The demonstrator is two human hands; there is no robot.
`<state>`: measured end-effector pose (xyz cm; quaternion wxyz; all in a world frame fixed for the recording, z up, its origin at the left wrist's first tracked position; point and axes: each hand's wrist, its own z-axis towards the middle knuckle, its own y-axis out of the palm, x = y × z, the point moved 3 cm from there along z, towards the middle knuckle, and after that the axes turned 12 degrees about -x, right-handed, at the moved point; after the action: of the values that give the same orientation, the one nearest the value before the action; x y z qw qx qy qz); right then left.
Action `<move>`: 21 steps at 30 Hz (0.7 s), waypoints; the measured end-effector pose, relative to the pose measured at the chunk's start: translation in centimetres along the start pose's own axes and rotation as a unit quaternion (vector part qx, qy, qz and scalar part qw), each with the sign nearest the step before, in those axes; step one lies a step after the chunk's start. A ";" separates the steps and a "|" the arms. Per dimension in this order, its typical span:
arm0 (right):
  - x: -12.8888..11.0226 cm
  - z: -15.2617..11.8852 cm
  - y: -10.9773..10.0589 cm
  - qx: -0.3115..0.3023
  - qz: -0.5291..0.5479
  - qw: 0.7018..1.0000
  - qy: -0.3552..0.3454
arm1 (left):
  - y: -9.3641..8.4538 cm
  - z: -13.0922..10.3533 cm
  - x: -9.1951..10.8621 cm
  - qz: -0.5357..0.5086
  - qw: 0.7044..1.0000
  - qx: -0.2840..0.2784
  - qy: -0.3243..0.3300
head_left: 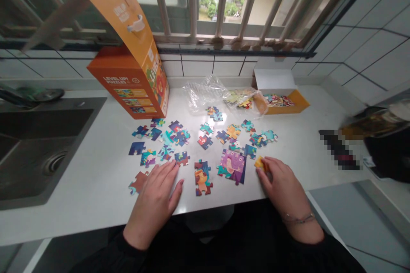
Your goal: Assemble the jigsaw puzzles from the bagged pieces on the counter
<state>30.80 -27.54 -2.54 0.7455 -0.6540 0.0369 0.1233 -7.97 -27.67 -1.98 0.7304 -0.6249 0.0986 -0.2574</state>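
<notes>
Two hands at a scatter of jigsaw pieces on a smooth white counter.
Steel sink (pixel 38 145) at far left; orange card box (pixel 134 81), lid up. Left hand (pixel 156 198) lies flat, fingers together, beside a brown piece (pixel 138 181). Joined pieces (pixel 203 178) and purple block (pixel 232 165) lie between the hands. Right hand (pixel 280 183) pinches a yellow piece (pixel 259 163) at its fingertips. Crinkled clear bag (pixel 211 94) behind.
</notes>
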 end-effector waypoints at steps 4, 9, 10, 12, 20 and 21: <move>1.5 -0.3 -0.2 -0.025 -0.003 0.999 -0.031 | 0.0 0.1 -0.1 -0.006 1.000 0.004 -0.005; 2.5 0.7 -1.3 -0.018 0.029 0.999 0.028 | 0.1 0.2 -0.2 -0.009 1.000 0.008 -0.003; 2.9 1.0 -1.5 -0.012 0.043 0.998 0.053 | 0.2 0.2 -0.3 -0.009 1.000 0.010 -0.001; 3.7 1.6 -1.7 -0.011 0.070 0.993 0.094 | 0.2 0.3 -0.3 -0.007 1.000 0.013 0.005; 4.9 3.5 -2.8 -0.030 0.045 0.993 0.109 | 0.2 0.5 -0.3 0.007 1.000 0.017 0.009; 5.0 4.1 -3.1 -0.027 0.037 0.993 0.105 | 0.2 0.6 -0.3 0.006 1.000 0.016 0.008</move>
<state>35.88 -23.18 -0.07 0.7147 -0.6812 0.1355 0.0825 -7.93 -27.02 -2.11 0.7411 -0.6104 0.1038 -0.2595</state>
